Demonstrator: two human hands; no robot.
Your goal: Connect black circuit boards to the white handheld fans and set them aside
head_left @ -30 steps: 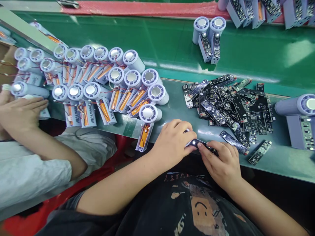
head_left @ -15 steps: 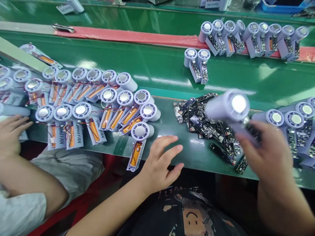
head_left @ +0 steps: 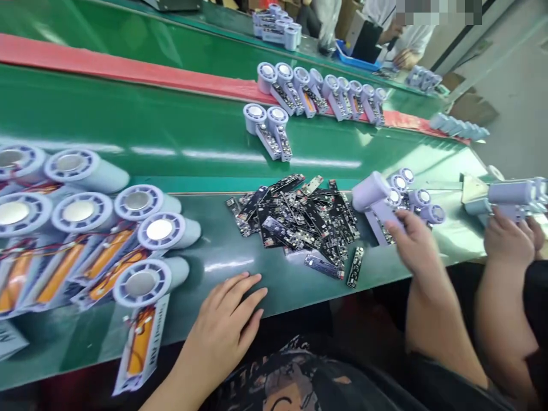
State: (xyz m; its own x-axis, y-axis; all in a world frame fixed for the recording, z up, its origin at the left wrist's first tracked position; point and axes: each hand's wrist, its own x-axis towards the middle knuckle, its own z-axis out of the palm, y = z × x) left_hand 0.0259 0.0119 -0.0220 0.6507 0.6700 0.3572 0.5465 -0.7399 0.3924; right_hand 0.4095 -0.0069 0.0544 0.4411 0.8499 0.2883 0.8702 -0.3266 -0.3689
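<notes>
My right hand (head_left: 416,242) grips the handle of a lilac handheld fan (head_left: 371,193) at the right, beside a cluster of similar fans (head_left: 422,198) with circuit boards in their handles. My left hand (head_left: 229,314) lies at the bench's front edge with fingers stretched out, holding nothing. Between my hands is a heap of black circuit boards (head_left: 295,220), with a single board (head_left: 355,267) lying apart at its right. To the left of my left hand, a fan with an orange battery (head_left: 142,342) in its handle sticks out over the edge.
Several battery-fitted fans (head_left: 81,211) crowd the left of the bench. On the green conveyor stand two fans (head_left: 266,130), with a row of fans (head_left: 321,91) along the red strip behind. A co-worker's hands (head_left: 509,231) hold a fan at far right. Another person (head_left: 406,51) sits across.
The view has swung right. My right hand has carried the fan rightward to the cluster of fans there. My left hand has flattened down near the bench edge.
</notes>
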